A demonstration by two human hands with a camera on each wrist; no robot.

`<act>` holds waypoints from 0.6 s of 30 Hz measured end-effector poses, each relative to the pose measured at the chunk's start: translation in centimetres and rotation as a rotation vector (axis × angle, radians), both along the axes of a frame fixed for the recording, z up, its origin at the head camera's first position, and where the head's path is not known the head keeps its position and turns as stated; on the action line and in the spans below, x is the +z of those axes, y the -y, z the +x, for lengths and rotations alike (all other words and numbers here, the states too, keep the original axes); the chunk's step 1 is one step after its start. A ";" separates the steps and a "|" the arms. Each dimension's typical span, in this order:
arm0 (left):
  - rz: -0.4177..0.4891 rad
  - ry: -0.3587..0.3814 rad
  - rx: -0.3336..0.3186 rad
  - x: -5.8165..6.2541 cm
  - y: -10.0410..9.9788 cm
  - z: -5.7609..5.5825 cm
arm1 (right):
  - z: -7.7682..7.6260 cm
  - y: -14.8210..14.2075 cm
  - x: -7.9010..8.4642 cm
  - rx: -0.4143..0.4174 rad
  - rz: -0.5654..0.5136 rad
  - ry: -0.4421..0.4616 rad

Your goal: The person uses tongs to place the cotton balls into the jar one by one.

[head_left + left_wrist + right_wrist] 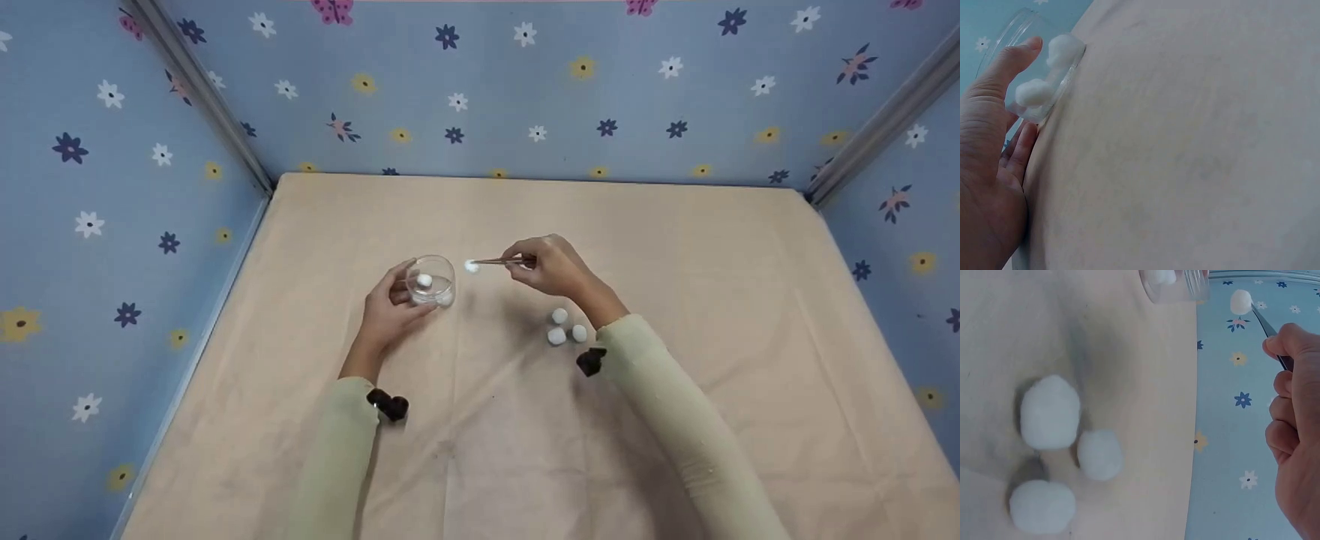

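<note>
My left hand (388,311) holds a clear glass jar (442,271) by its side, thumb along the near side and fingers behind it. Inside the jar lie two white cotton balls (1034,92). My right hand (551,264) pinches a pair of metal tweezers (495,261). Their tips grip another cotton ball (1240,302), raised just right of the jar's rim in the head view. On the cloth below my right wrist sit three loose cotton balls (556,335), close together.
A pale beige cloth (675,247) covers the table. Blue flower-patterned panels (525,90) stand along its back and both sides, with metal posts (202,90) at the corners. Small black cameras (388,405) are worn at both sleeve cuffs.
</note>
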State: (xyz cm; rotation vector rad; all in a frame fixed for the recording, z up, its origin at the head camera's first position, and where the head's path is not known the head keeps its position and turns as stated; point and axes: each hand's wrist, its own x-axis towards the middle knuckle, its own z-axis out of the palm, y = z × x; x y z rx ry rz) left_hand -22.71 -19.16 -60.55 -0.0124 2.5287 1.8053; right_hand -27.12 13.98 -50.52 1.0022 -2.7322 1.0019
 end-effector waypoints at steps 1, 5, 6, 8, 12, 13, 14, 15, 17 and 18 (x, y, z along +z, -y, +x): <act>-0.001 0.000 -0.001 0.0 0.0 0.0 | 0.0 0.2 0.0 0.000 0.000 -0.006; 0.014 0.002 -0.011 0.0 0.1 0.0 | -0.1 1.1 -0.1 -0.001 0.001 -0.030; 0.023 0.003 -0.012 0.0 0.1 0.0 | -0.1 1.3 -0.1 -0.002 0.002 -0.035; 0.039 0.006 -0.014 0.0 0.1 0.0 | -0.1 1.7 -0.2 -0.004 0.001 -0.043; 0.042 0.013 -0.006 0.0 0.0 -0.1 | -0.1 2.4 -0.3 -0.004 -0.005 -0.058; 0.035 0.015 -0.006 0.0 0.0 -0.1 | -0.1 2.6 -0.4 -0.004 -0.007 -0.062; 0.028 0.016 -0.004 0.0 0.0 -0.1 | -0.1 2.8 -0.4 -0.003 -0.008 -0.066; 0.023 0.018 -0.003 0.0 0.0 -0.1 | -0.1 2.9 -0.4 -0.004 -0.009 -0.070; 0.014 0.020 -0.001 0.0 0.0 0.0 | -0.2 3.2 -0.4 -0.005 -0.012 -0.073; 0.015 0.020 0.001 0.1 0.0 0.0 | -0.2 3.3 -0.4 -0.007 -0.014 -0.074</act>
